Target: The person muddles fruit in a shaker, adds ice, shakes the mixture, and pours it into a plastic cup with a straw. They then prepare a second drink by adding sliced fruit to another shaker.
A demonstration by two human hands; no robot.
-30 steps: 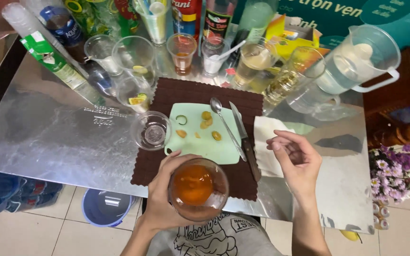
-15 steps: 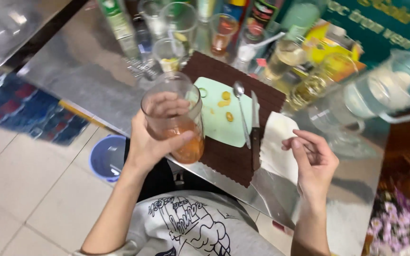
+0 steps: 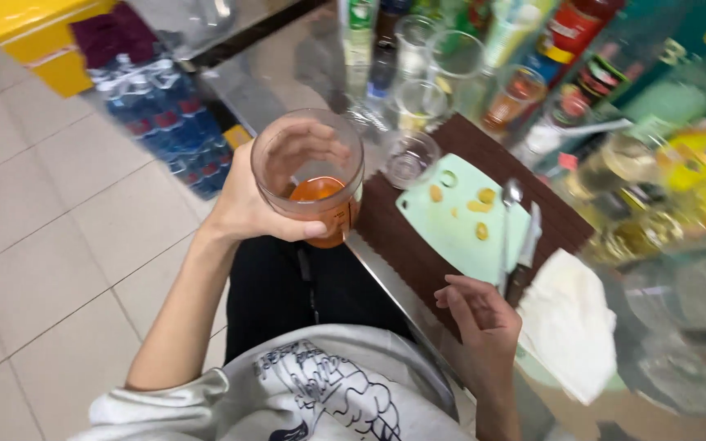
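My left hand (image 3: 259,208) grips a clear plastic cup (image 3: 310,175) with orange liquid at its bottom, held off the table's near-left edge over my lap. My right hand (image 3: 475,314) rests at the front edge of the dark brown mat (image 3: 406,245), fingers loosely curled and holding nothing. Just beyond it lie a spoon (image 3: 508,224) and a knife (image 3: 526,253) on a pale green cutting board (image 3: 459,237) that carries a few yellow peel pieces. A white napkin (image 3: 569,322) lies to the right of my right hand.
A small empty glass (image 3: 408,157) stands at the mat's far-left corner. Several glasses, bottles and cans (image 3: 484,73) crowd the back of the metal table (image 3: 288,57). Packs of water bottles (image 3: 153,114) and a yellow box (image 3: 42,33) sit on the tiled floor at left.
The view has swung left toward the floor. My left hand has carried the cup from above the mat out past the table's edge. My right hand has lowered to the mat's front edge.
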